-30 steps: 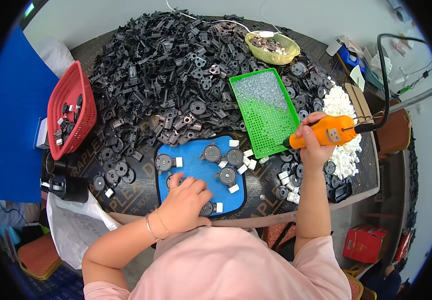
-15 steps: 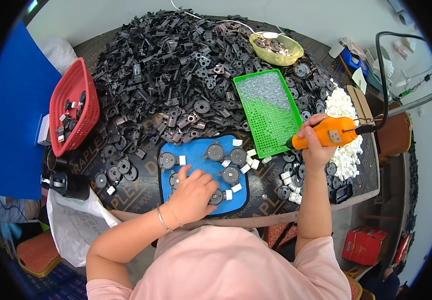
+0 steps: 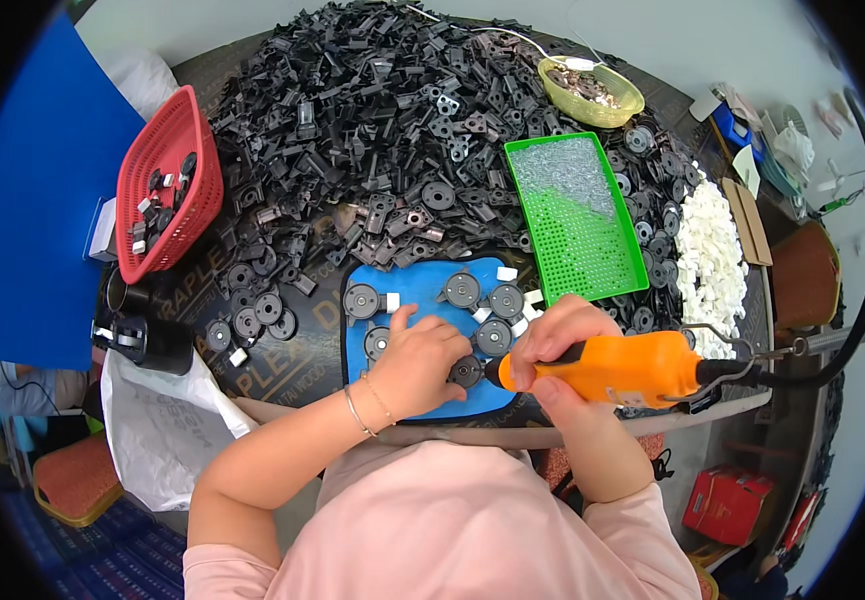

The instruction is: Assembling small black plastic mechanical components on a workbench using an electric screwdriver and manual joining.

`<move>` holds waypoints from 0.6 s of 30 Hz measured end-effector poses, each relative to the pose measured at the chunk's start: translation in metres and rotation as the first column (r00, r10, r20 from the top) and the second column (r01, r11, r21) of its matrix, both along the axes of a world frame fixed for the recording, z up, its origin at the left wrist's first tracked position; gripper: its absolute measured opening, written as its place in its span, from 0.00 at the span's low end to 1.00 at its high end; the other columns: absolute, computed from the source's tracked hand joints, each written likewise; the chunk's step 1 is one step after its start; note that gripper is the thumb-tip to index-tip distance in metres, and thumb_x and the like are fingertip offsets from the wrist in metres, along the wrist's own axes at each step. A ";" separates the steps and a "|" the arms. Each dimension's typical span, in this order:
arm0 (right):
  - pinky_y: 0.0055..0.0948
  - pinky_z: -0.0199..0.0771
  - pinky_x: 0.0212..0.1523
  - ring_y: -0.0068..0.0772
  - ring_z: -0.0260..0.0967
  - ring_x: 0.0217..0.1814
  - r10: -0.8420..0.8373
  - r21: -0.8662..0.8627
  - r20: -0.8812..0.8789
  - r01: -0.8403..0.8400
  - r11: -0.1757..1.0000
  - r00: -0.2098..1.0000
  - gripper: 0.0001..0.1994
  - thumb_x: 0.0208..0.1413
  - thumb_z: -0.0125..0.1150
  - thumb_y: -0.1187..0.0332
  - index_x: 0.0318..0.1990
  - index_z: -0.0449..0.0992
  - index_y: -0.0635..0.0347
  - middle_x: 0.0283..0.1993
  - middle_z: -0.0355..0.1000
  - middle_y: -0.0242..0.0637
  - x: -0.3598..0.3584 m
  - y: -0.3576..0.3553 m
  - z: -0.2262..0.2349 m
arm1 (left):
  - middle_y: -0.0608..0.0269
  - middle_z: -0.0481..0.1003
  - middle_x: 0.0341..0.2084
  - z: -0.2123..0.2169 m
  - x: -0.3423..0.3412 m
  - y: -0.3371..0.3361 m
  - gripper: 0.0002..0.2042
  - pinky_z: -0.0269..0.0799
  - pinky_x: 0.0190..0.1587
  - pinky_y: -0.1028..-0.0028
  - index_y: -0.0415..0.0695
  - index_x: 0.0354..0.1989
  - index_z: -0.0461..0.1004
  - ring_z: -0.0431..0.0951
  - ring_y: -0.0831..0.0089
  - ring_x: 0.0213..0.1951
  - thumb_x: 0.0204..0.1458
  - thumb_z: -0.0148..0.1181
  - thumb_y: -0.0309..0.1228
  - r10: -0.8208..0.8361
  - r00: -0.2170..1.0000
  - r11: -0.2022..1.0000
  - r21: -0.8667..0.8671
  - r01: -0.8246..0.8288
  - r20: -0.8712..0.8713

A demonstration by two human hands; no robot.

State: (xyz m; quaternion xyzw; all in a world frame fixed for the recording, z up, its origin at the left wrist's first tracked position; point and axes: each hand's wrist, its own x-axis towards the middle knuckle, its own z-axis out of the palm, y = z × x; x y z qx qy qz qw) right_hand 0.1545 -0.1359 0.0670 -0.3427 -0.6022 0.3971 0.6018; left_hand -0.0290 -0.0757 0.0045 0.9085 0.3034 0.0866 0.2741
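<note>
My right hand (image 3: 558, 350) is wrapped round an orange electric screwdriver (image 3: 633, 368), lying nearly level with its dark tip pointing left. The tip is over or against a round black plastic part (image 3: 467, 372) with a white block, near the front of a blue mat (image 3: 368, 275). My left hand (image 3: 418, 365) grips that part's left side between fingers and thumb; the hand hides some of it. Several more such round parts stand on the mat, among them one at upper left (image 3: 362, 301), one at top (image 3: 461, 291) and one (image 3: 377, 343) beside my left fingers.
A green tray (image 3: 638, 245) of small silvery screws stands behind the screwdriver. Black plastic parts (image 3: 353, 120) form a big heap at the back. White blocks (image 3: 710, 260) lie to the right, a red basket (image 3: 208, 190) at left, a yellow basket (image 3: 593, 112) at the back.
My right hand has brought the screwdriver from beside the green tray left and down to the part at my left hand. My left hand stays on the mat. The whole view has shifted slightly.
</note>
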 end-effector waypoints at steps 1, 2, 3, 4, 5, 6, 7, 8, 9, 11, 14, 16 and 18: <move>0.27 0.72 0.31 0.29 0.68 0.28 -0.008 -0.024 -0.001 0.008 1.000 1.000 0.13 0.48 0.65 0.74 0.37 0.67 0.61 0.37 0.63 0.38 -0.002 -0.001 0.002 | 0.69 0.74 0.33 0.000 0.000 0.000 0.23 0.48 0.60 0.52 0.48 0.36 0.76 0.70 0.68 0.46 0.27 0.75 0.37 -0.001 1.000 1.000 -0.002 0.001 -0.002; 0.27 0.72 0.31 0.29 0.68 0.28 -0.007 -0.023 0.001 0.007 1.000 1.000 0.13 0.48 0.65 0.74 0.37 0.67 0.61 0.37 0.63 0.38 -0.003 -0.001 0.002 | 0.69 0.74 0.33 0.000 0.000 0.000 0.22 0.48 0.60 0.52 0.49 0.36 0.76 0.70 0.68 0.46 0.27 0.75 0.37 -0.002 1.000 1.000 -0.004 0.002 -0.004; 0.27 0.73 0.31 0.29 0.68 0.28 0.011 -0.015 0.000 -0.011 1.000 1.000 0.13 0.48 0.65 0.74 0.37 0.66 0.61 0.37 0.63 0.38 -0.004 0.000 0.001 | 0.69 0.74 0.33 0.000 0.000 0.000 0.22 0.48 0.60 0.52 0.49 0.36 0.76 0.70 0.68 0.46 0.27 0.75 0.37 0.000 1.000 1.000 -0.004 0.000 -0.002; 0.27 0.73 0.31 0.29 0.68 0.29 0.026 -0.006 0.000 -0.026 1.000 1.000 0.13 0.48 0.66 0.73 0.37 0.66 0.61 0.37 0.63 0.39 -0.004 0.001 -0.001 | 0.69 0.74 0.33 -0.001 0.000 0.000 0.22 0.48 0.60 0.52 0.49 0.35 0.76 0.70 0.67 0.46 0.27 0.75 0.37 -0.001 1.000 1.000 -0.006 0.001 -0.003; 0.27 0.73 0.31 0.29 0.68 0.29 0.025 -0.006 0.001 -0.025 1.000 1.000 0.13 0.48 0.66 0.73 0.37 0.66 0.61 0.37 0.63 0.39 -0.003 0.001 -0.003 | 0.69 0.74 0.33 -0.001 0.000 0.000 0.22 0.48 0.60 0.52 0.49 0.35 0.76 0.70 0.67 0.46 0.27 0.75 0.37 -0.002 1.000 1.000 -0.008 0.002 -0.005; 0.27 0.73 0.31 0.28 0.68 0.28 0.021 0.010 0.019 -0.021 1.000 1.000 0.13 0.48 0.66 0.73 0.37 0.66 0.62 0.37 0.63 0.39 -0.002 0.002 -0.005 | 0.69 0.74 0.33 -0.001 0.000 0.000 0.22 0.48 0.60 0.52 0.49 0.35 0.76 0.70 0.67 0.46 0.27 0.75 0.37 -0.002 1.000 1.000 -0.008 0.002 -0.003; 0.27 0.73 0.31 0.28 0.69 0.28 0.014 0.026 0.037 -0.015 1.000 0.999 0.13 0.48 0.66 0.73 0.37 0.66 0.62 0.36 0.63 0.39 -0.002 0.002 -0.006 | 0.70 0.74 0.33 -0.001 0.001 0.000 0.22 0.48 0.60 0.52 0.49 0.35 0.76 0.70 0.67 0.46 0.27 0.75 0.37 -0.004 1.000 1.000 -0.010 0.004 -0.009; 0.27 0.73 0.31 0.28 0.69 0.28 0.011 0.025 0.038 -0.012 1.000 0.999 0.13 0.48 0.66 0.73 0.37 0.66 0.62 0.36 0.63 0.39 -0.002 0.002 -0.008 | 0.70 0.74 0.33 -0.001 0.001 0.000 0.22 0.48 0.60 0.52 0.49 0.35 0.76 0.70 0.67 0.46 0.27 0.75 0.37 -0.006 1.000 1.000 -0.012 0.006 -0.015; 0.26 0.73 0.30 0.28 0.68 0.28 0.005 0.035 0.024 -0.006 0.999 1.000 0.13 0.48 0.66 0.73 0.37 0.66 0.62 0.36 0.63 0.39 -0.002 0.002 -0.010 | 0.70 0.74 0.33 -0.001 0.002 0.000 0.22 0.48 0.60 0.52 0.49 0.35 0.76 0.70 0.67 0.46 0.27 0.75 0.37 -0.008 1.000 1.000 -0.012 0.008 -0.014; 0.26 0.73 0.30 0.28 0.68 0.27 0.002 0.045 0.008 -0.002 0.999 1.000 0.13 0.48 0.65 0.73 0.37 0.66 0.62 0.36 0.63 0.39 -0.002 0.003 -0.012 | 0.70 0.74 0.33 -0.001 0.002 0.001 0.22 0.48 0.60 0.52 0.49 0.35 0.76 0.70 0.67 0.46 0.27 0.75 0.37 -0.003 1.000 1.000 -0.008 0.003 -0.018; 0.26 0.73 0.29 0.27 0.68 0.26 0.008 0.059 -0.026 -0.006 0.998 1.000 0.13 0.48 0.65 0.74 0.37 0.66 0.63 0.36 0.63 0.40 -0.003 0.003 -0.013 | 0.69 0.74 0.33 -0.001 0.002 0.000 0.22 0.48 0.60 0.52 0.48 0.35 0.76 0.70 0.67 0.46 0.27 0.75 0.36 -0.001 1.000 1.000 -0.011 0.001 -0.019; 0.27 0.73 0.29 0.28 0.67 0.26 0.005 0.058 -0.043 -0.003 0.998 0.999 0.12 0.48 0.64 0.74 0.37 0.66 0.63 0.36 0.63 0.40 -0.003 0.002 -0.014 | 0.69 0.74 0.33 -0.001 0.002 0.001 0.22 0.48 0.60 0.52 0.48 0.35 0.76 0.70 0.67 0.46 0.26 0.75 0.36 -0.001 1.000 1.000 -0.015 0.001 -0.023; 0.27 0.73 0.29 0.28 0.67 0.26 0.005 0.052 -0.074 -0.001 0.999 0.997 0.12 0.49 0.64 0.74 0.37 0.66 0.63 0.36 0.63 0.40 -0.005 0.003 -0.014 | 0.69 0.74 0.33 0.000 0.002 0.001 0.23 0.48 0.60 0.52 0.48 0.36 0.76 0.70 0.67 0.46 0.26 0.75 0.36 -0.001 1.000 1.000 -0.020 0.001 -0.028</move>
